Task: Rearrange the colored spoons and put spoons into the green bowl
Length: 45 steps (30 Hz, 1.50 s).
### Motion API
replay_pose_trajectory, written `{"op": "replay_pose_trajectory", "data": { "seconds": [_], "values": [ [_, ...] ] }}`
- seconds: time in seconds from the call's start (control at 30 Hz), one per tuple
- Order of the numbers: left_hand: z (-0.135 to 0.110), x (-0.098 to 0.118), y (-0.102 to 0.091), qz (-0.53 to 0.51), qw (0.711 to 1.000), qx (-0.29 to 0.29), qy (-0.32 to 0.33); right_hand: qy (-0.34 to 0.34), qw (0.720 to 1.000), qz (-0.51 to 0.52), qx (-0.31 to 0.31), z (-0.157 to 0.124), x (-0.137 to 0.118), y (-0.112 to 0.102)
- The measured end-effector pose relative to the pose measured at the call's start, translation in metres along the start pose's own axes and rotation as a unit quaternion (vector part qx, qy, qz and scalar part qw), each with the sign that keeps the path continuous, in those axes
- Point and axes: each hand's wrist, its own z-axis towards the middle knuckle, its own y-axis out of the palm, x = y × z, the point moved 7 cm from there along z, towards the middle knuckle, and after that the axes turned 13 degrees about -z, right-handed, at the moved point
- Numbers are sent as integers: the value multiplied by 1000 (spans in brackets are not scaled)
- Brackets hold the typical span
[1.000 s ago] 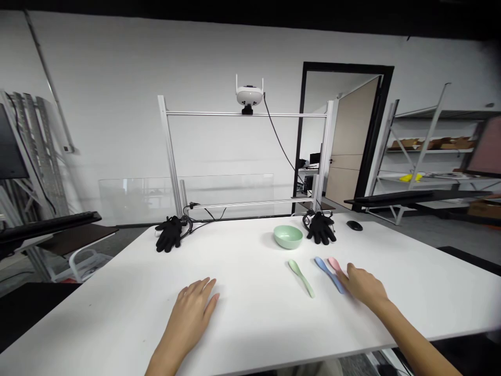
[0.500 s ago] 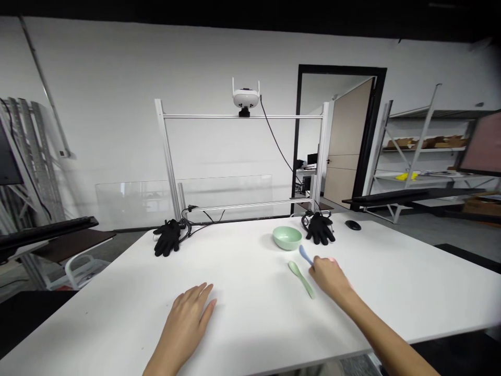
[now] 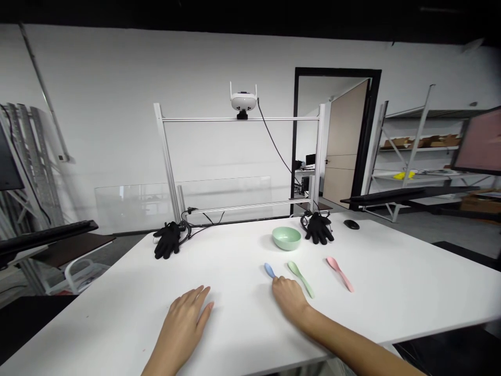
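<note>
Curled fingers of the right hand [image 3: 289, 297] close over the handle of a pale blue plastic spoon [image 3: 269, 270], which hides most of that handle, while the spoon's small oval bowl sticks out past the fingertips, away from the person. The hand is nearly shut and arched, its wrist low to the white surface [image 3: 97, 324]. The left hand [image 3: 183, 329] lies flat and open on the surface, fingers loosely spread, holding nothing.

Just right of the blue spoon lies a pale green plastic spoon [image 3: 300, 279], nearly touching the right hand's knuckles. Further right, well apart, lies a pink plastic spoon [image 3: 340, 273]. Beyond them sits a round mint-green bowl [image 3: 286, 238], with a black fabric glove [image 3: 319, 228] just beside it and another black fabric glove [image 3: 167, 240] further left. A black computer mouse [image 3: 351, 224] lies near the far edge.

With a handle this slim and smooth, a firm pinch between thumb and fingertips would probably hold better than pressing it against the surface. Keeping the knuckles high should also avoid nudging the green spoon.
</note>
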Motion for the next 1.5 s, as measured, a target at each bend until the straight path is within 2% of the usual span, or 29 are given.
{"op": "replay_pose_trajectory", "data": {
  "seconds": [0.1,0.13,0.2,0.27,0.33,0.4,0.47,0.53,0.6,0.7,0.77,0.83,0.9,1.0,1.1,1.23,1.3,1.4,1.5],
  "values": [
    [0,1,0,-5,1000,1,4,58,997,22,-39,-4,35,-13],
    [-1,1,-1,-7,1000,4,6,86,995,37,-40,-7,56,-16],
    [-1,0,-3,-7,1000,9,7,194,979,47,-51,-15,116,-10],
    [-2,-1,-4,-5,1000,7,4,297,951,50,-68,-29,179,10],
    [-2,-2,-3,-4,1000,3,1,345,929,62,-117,-42,226,42],
    [-1,-2,-3,-6,1000,2,0,335,926,84,-154,-48,249,68],
    [-1,-1,-2,-8,1000,2,-2,338,925,100,-144,-52,256,76],
    [0,1,-1,-7,1000,-1,-3,338,927,109,-123,-51,247,65],
    [1,5,0,-4,1000,-10,-5,322,935,112,-101,-44,224,41],
    [1,11,0,-1,1000,-23,-4,260,956,112,-76,-26,169,2],
    [2,16,1,-4,1000,-28,0,224,966,114,-61,-14,131,-15],
    [1,18,2,-11,999,-33,3,199,971,117,-62,-4,98,-19],
    [-1,19,3,-15,999,-37,1,189,972,121,-73,4,77,-13],
    [-4,17,3,-12,999,-43,-7,179,972,122,-90,10,63,2],
    [-7,13,1,-9,999,-48,-16,170,972,120,-109,10,61,10],
    [-9,10,-2,-7,999,-44,-24,189,974,104,-69,5,61,0],
    [-9,10,-2,-7,999,-38,-21,174,979,96,-50,4,53,-6],
    [-8,11,-1,-12,999,-28,-10,123,985,93,-80,4,32,-6],
    [-7,10,1,-12,1000,-25,-2,122,981,114,-95,5,30,-6]
  ]
}}
